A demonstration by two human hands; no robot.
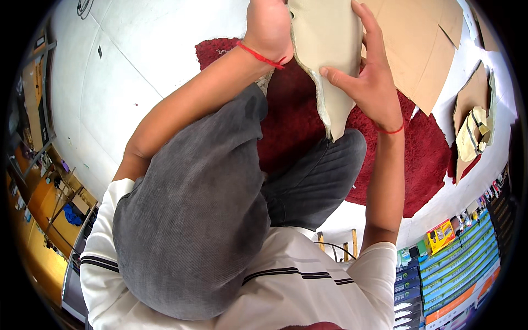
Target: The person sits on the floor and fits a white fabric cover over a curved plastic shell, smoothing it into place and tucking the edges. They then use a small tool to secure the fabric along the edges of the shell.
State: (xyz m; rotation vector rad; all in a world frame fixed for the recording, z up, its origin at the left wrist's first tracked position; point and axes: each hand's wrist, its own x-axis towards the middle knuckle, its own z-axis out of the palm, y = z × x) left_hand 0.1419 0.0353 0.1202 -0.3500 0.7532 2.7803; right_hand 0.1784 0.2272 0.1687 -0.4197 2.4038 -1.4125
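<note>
A cream, smooth-faced panel (330, 44) with a ragged, whitish left edge stands out in front of me, tapering to a narrow lower end beside my right knee. My right hand (371, 82) grips its right side, thumb on the face and fingers round the far edge. Against the panel's upper left edge is my left hand (268, 27); its fingers are cut off by the top of the view, so their grip is hidden. Both wrists wear red threads. The panel's upper end runs out of view.
I sit with bent legs (192, 220) by a dark red shaggy rug (404, 159) on a white floor (137, 66). Flat cardboard (421, 44) lies at the far right, with a cream cloth piece (471, 135) farther right. Stacked boxes (459, 264) stand near right; shelving (41, 209) lines the left.
</note>
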